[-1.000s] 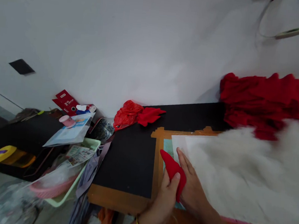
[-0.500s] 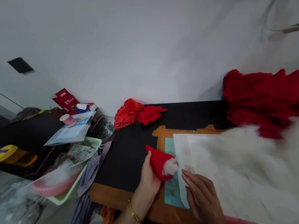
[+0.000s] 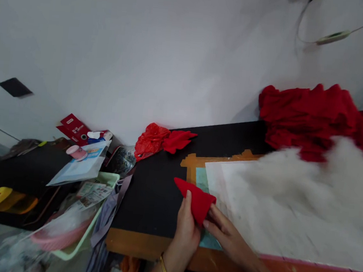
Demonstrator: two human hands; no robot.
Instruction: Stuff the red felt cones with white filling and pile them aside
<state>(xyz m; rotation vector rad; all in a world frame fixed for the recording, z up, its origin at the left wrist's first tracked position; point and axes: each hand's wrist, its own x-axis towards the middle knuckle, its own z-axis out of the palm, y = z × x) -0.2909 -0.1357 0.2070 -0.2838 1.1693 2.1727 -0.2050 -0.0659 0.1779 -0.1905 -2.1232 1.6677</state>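
A small red cone of cloth [image 3: 196, 200] is held over the near left corner of the white sheet, its tip pointing up and left. My left hand [image 3: 187, 230] is wrapped round its lower left side, thumb on top. At the cone's wide end is my right hand [image 3: 225, 234], with fingertips at the opening, some hidden by the cloth. The white stuffing inside the cone does not show from here. Loose white stuffing [image 3: 353, 182] is heaped on the white sheet [image 3: 257, 220] to the right.
Behind the stuffing lies a pile of red cloth pieces [image 3: 308, 116]. A red plastic bag [image 3: 151, 139] and a red piece [image 3: 177, 140] sit at the table's back left. Left of the table stand a green basket [image 3: 77, 248] and a yellow-lidded container [image 3: 2, 199].
My right hand has moved left from the white sheet's edge to the cone's open end. The cone has turned, and the stuffing in its opening is now out of sight. The view has shifted slightly.
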